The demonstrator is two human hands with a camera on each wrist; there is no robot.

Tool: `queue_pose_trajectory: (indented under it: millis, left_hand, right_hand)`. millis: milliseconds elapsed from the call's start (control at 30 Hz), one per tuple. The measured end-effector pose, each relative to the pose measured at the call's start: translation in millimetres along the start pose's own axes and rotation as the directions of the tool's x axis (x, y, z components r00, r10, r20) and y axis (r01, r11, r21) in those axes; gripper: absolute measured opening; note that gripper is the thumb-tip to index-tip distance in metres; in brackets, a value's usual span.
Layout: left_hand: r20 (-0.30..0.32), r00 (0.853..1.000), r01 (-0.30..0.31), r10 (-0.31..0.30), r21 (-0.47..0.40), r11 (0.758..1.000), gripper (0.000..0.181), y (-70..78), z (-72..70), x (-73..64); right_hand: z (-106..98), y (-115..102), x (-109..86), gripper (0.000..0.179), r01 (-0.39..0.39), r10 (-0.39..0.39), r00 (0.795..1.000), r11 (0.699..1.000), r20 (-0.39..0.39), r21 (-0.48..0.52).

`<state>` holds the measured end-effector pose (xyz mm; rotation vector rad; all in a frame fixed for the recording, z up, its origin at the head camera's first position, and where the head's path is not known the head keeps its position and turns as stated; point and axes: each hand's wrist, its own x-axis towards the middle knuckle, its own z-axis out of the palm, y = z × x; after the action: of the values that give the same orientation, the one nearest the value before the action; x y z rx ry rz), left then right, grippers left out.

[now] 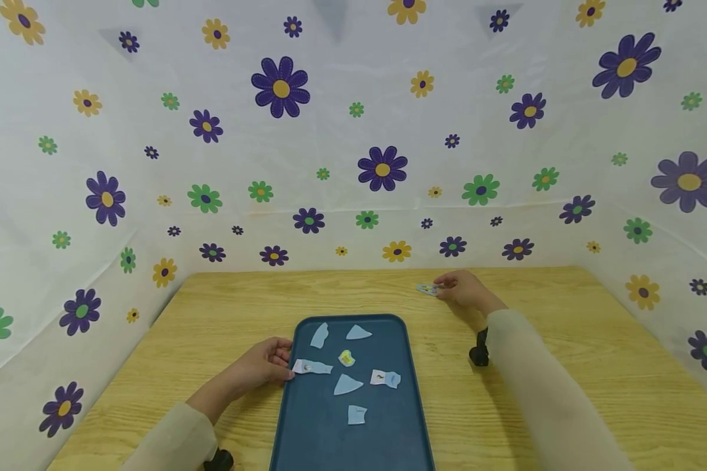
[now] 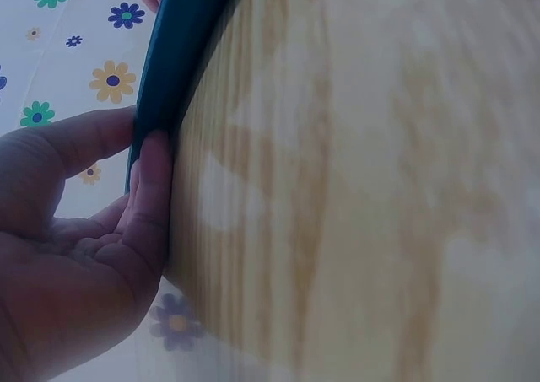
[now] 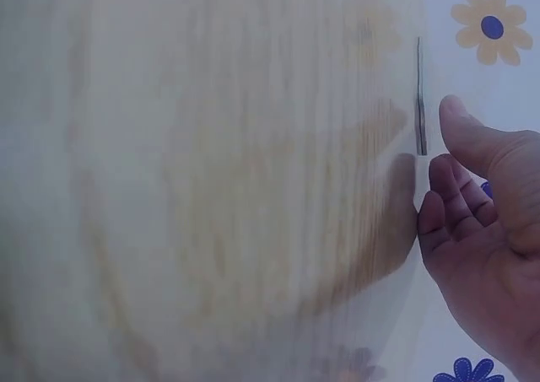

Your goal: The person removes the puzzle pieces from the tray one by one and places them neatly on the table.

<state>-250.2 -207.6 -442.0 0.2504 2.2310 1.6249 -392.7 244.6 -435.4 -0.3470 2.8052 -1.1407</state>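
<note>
A dark blue tray (image 1: 383, 432) lies on the wooden table, with several flat, irregular light-blue pieces on it. My left hand (image 1: 268, 363) grips its left rim; in the left wrist view the thumb and fingers (image 2: 152, 196) meet at the tray's edge (image 2: 173, 53). Far back on the table, to the right of the tray, is a small flat patterned piece (image 1: 427, 288). My right hand (image 1: 462, 289) is at that piece's right end, fingers loosely bent. Seen edge-on in the right wrist view, the thin piece (image 3: 421, 104) lies by the thumb and fingertips, which stand apart.
On the tray are a yellow piece (image 1: 346, 358), a picture piece (image 1: 385, 378) at the right, a long piece (image 1: 313, 367) by the left rim and a squarish one (image 1: 357, 415). A white flowered sheet (image 1: 330, 131) rises behind and beside the wooden table (image 1: 230, 301).
</note>
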Motion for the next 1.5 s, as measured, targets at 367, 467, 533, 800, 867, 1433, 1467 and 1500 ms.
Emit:
queue_pose_trajectory:
  millis: [367,467,533,800,867,1433,1467,1500]
  left_hand:
    - [-0.002,1.0,0.0,0.0,0.005,1.0,0.064,0.6,1.2,0.1]
    - [-0.002,1.0,0.001,-0.001,0.002,1.0,0.064,0.8,2.0,-0.1]
    - [-0.003,1.0,0.001,-0.001,0.0,1.0,0.064,0.8,2.4,0.0]
    - [0.003,1.0,-0.004,0.004,-0.005,1.0,0.064,-1.3,1.5,0.0]
    - [0.003,1.0,-0.006,0.006,-0.004,1.0,0.064,-1.5,1.5,-0.2]
    - [-0.008,1.0,0.005,-0.005,0.004,1.0,0.062,-1.0,0.3,-0.2]
    - [-0.009,1.0,0.005,-0.004,0.006,1.0,0.062,-0.8,0.3,-0.3]
    - [-0.009,1.0,0.005,-0.005,0.007,1.0,0.062,-0.5,0.3,-0.3]
  right_hand:
    - [3.1,-5.1,-14.6,0.032,0.025,-0.026,0.999,0.998,0.028,0.052]
    - [3.8,-9.5,-20.9,0.033,0.023,-0.026,0.999,0.998,0.04,0.059]
    - [4.2,-11.9,-24.9,0.033,0.03,-0.033,0.999,0.997,0.038,0.065]
    - [11.7,-20.6,-45.0,0.033,0.096,-0.103,0.994,0.985,0.045,0.143]
    - [15.3,-25.1,-52.0,0.032,0.113,-0.124,0.991,0.979,0.054,0.17]
    - [48.4,-64.5,-110.7,0.031,0.103,-0.138,0.988,0.926,0.07,0.364]
    - [49.9,-65.9,-113.3,0.032,0.104,-0.143,0.987,0.922,0.079,0.373]
    - [51.1,-67.2,-115.8,0.032,0.103,-0.147,0.985,0.919,0.087,0.381]
